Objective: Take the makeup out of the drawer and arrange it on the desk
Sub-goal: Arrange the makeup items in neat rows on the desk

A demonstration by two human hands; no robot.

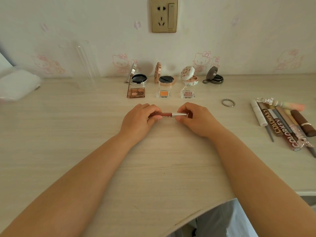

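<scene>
Reddish-brown with a silver cap, the lip gloss tube point(171, 114) hangs over the desk's point(68, 134) middle, left hand point(138, 119) pinching its body, right hand point(196, 118) pinching the cap. Probably light, stiff, slick; best held at both ends.

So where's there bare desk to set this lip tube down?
Bare desk lies left of the left hand, and between the right hand and the metal ring. It is crowded along the open compacts and around the pile of tubes.
</scene>
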